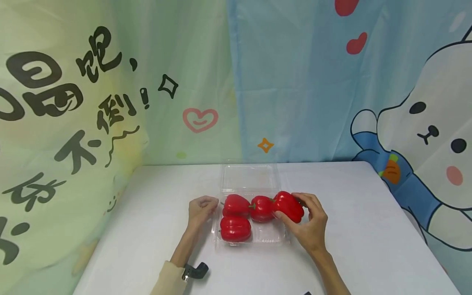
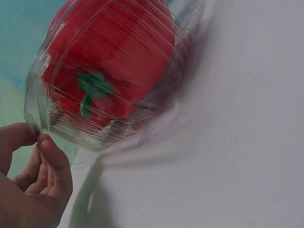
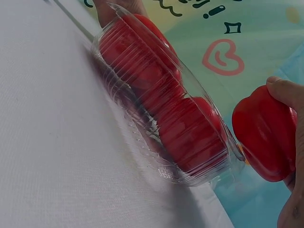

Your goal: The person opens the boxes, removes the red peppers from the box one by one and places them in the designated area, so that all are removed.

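A clear plastic clamshell box [image 1: 267, 235] stands on the table with its lid [image 1: 250, 178] folded back. Inside it are three red bell peppers: one at the back left [image 1: 236, 205], one at the front left [image 1: 235, 229] and one in the back middle [image 1: 262, 209]. My left hand [image 1: 200, 209] pinches the box's left rim between thumb and finger, as the left wrist view shows. With thumb and fingers, my right hand [image 1: 309, 221] grips another red bell pepper [image 3: 266, 135] by its side, above the back right of the box. Its green stem points left.
The box rests on a white table [image 1: 147, 205]. A printed curtain [image 1: 287, 82] hangs behind the table. A dark strap [image 1: 195, 271] circles the left wrist, and a small dark object [image 1: 307, 293] shows at the bottom edge.
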`<action>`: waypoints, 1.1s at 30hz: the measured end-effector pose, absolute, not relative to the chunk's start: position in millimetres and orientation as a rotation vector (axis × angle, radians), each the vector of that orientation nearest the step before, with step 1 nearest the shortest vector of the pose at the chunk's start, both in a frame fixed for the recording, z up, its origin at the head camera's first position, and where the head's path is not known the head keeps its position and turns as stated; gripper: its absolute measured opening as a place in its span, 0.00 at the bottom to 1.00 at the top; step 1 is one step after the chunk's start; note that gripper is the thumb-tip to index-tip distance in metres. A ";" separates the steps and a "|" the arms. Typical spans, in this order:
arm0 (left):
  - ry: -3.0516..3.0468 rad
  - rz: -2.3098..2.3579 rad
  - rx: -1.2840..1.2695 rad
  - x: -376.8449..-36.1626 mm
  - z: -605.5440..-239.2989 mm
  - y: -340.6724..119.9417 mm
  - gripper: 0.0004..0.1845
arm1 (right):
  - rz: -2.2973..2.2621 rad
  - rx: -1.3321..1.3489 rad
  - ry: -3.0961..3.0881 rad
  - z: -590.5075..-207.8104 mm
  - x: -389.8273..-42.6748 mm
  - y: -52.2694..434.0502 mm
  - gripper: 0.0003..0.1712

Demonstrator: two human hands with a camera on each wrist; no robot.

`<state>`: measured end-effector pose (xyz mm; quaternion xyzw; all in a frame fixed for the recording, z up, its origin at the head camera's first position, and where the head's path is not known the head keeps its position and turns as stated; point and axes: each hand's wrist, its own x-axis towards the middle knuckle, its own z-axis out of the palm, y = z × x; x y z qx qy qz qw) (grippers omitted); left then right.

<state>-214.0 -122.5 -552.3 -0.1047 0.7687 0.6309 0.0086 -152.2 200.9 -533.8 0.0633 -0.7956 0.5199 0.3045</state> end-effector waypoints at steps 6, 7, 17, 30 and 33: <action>2.411 1.984 -0.319 -213.7 -552.3 -122.5 0.12 | 1.355 0.104 -2.103 -533.0 -153.7 202.2 0.39; 2.410 1.986 -0.319 -213.6 -552.0 -122.5 0.12 | 1.351 0.091 -2.104 -533.1 -154.2 202.7 0.39; 2.401 1.987 -0.331 -215.5 -554.8 -122.3 0.11 | 1.328 0.038 -2.063 -539.0 -156.8 205.5 0.39; 2.398 2.002 -0.321 -215.2 -554.9 -122.0 0.11 | 1.304 -0.031 -2.040 -542.0 -156.5 208.1 0.40; 2.390 2.012 -0.321 -215.6 -554.5 -122.0 0.10 | 1.296 -0.043 -2.042 -541.8 -157.4 208.7 0.40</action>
